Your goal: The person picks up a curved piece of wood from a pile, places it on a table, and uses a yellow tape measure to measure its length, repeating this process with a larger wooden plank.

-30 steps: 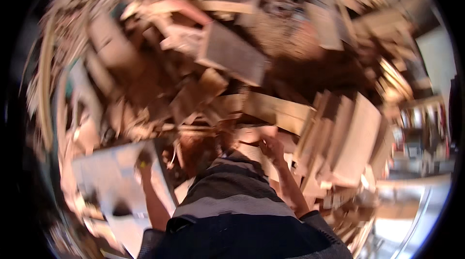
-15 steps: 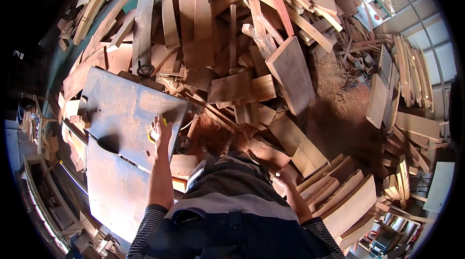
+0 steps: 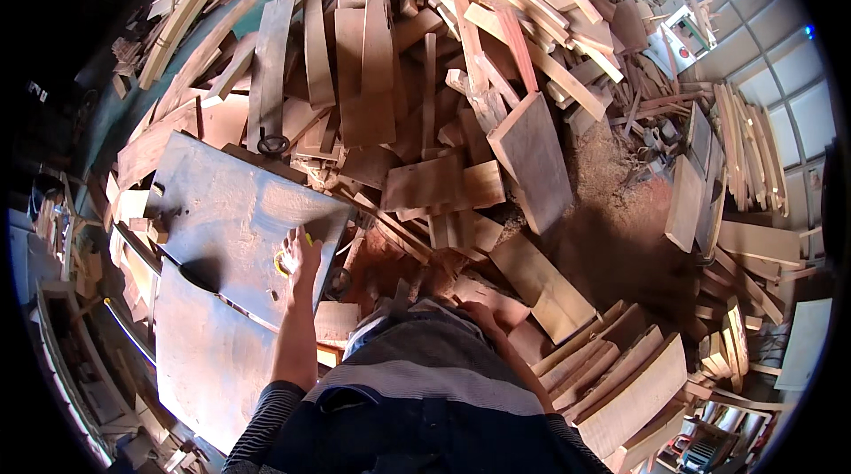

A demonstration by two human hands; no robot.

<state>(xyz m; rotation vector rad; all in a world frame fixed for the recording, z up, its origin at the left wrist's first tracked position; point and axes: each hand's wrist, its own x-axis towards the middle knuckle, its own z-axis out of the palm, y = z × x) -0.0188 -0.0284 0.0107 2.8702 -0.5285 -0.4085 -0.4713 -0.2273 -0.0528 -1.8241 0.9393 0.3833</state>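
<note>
Head view: the left hand (image 3: 304,258) lies over a yellow item (image 3: 280,266) on the blue-grey tabletop (image 3: 213,208), at eight o'clock.
The item peeks out toward eight and two o'clock of that hand; its full long axis is hidden. Whether it is clamped, I cannot tell. The right hand (image 3: 480,314) is at five o'clock beside the striped shirt (image 3: 417,350), its grip unclear; stacked boards (image 3: 634,385) lie at four.
</note>
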